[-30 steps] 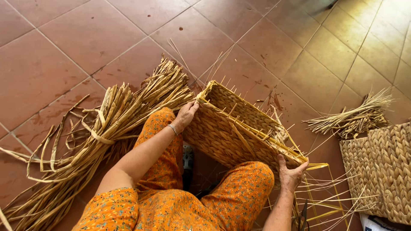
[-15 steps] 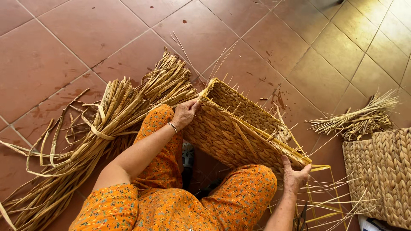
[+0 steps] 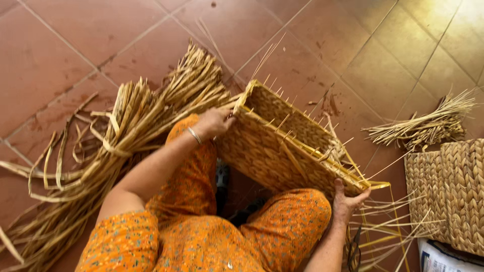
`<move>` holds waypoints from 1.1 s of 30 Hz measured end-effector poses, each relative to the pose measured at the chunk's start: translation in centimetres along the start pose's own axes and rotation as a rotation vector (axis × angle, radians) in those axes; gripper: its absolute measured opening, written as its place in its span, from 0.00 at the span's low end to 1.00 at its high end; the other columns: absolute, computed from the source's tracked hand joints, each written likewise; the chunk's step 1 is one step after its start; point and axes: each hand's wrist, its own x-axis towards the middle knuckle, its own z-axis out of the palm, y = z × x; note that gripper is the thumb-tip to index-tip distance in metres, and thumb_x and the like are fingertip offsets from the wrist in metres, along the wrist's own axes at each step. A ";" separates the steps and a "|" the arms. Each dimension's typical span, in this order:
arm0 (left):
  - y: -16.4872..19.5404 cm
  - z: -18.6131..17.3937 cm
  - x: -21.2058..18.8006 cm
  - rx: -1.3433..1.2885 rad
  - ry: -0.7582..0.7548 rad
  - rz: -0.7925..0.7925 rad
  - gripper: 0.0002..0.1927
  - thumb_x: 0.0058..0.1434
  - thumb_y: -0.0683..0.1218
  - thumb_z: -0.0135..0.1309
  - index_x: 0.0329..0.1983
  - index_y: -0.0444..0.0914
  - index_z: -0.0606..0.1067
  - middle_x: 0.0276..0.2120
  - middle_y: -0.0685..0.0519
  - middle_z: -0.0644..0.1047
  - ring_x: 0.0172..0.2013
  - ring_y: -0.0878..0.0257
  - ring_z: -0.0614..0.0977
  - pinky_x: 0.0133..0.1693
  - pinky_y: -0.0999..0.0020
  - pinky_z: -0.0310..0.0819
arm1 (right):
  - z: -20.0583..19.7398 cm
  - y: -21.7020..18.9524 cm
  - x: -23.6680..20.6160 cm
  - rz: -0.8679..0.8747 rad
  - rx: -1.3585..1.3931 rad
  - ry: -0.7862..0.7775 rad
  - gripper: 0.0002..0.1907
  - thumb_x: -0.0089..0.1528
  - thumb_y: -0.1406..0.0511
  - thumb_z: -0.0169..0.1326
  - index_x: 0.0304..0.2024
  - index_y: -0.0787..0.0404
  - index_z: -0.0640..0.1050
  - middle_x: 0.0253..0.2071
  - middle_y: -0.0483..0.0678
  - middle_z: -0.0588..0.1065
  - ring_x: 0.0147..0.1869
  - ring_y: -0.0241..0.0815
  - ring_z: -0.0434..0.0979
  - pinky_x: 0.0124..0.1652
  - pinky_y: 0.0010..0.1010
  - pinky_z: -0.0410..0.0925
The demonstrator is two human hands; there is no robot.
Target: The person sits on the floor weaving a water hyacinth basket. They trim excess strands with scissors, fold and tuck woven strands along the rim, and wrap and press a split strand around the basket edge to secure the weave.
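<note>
woven straw fills the view. the left hand (image 3: 214,122) curls its fingers (image 3: 229,121) around the upper corner of a half-made basket (image 3: 262,151), gripping the rim. a thin bangle (image 3: 194,135) sits on that wrist. the right hand (image 3: 347,204) holds the basket's lower corner, thumb up against the woven wall and fingers wrapped under the edge, closed on it.

the basket is rectangular, tilted on its side between the person's knees, its open mouth facing up and away. loose stakes (image 3: 282,121) stick out along the rim, and a yellow frame (image 3: 322,153) runs along its edge. the person sits on the floor in orange patterned clothing (image 3: 201,236), knees bent either side of the basket.

to the left, just beside the left arm, lies a big bundle of dried straw (image 3: 116,146), tied round the middle. to the right, well apart, a smaller bundle (image 3: 423,126) lies on the tiles. a finished woven basket (image 3: 454,191) stands at the right edge, with loose strands (image 3: 398,226) near the right hand. the floor is reddish tile (image 3: 60,45).
</note>
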 end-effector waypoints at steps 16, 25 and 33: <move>-23.5 -6.3 -10.5 -0.360 0.658 -0.463 0.07 0.62 0.44 0.55 0.33 0.45 0.84 0.31 0.54 0.83 0.32 0.66 0.82 0.41 0.67 0.76 | 0.8 0.7 1.9 -0.164 0.075 -0.177 0.55 0.59 0.40 0.74 0.68 0.67 0.61 0.64 0.58 0.69 0.68 0.50 0.72 0.68 0.41 0.69; -22.8 -3.4 -8.8 -0.032 0.610 -0.333 0.10 0.68 0.43 0.53 0.34 0.41 0.83 0.39 0.48 0.80 0.45 0.53 0.77 0.51 0.57 0.74 | 0.6 0.0 2.0 -0.090 -0.008 -0.196 0.57 0.56 0.38 0.73 0.68 0.65 0.62 0.64 0.58 0.70 0.68 0.50 0.71 0.68 0.41 0.68; -25.5 -6.4 -7.8 -0.009 0.452 -0.465 0.10 0.63 0.43 0.52 0.46 0.40 0.79 0.58 0.46 0.69 0.57 0.48 0.68 0.59 0.47 0.63 | 0.6 -0.7 2.1 -0.064 -0.144 -0.188 0.52 0.61 0.41 0.73 0.70 0.65 0.63 0.65 0.58 0.70 0.70 0.51 0.69 0.68 0.42 0.64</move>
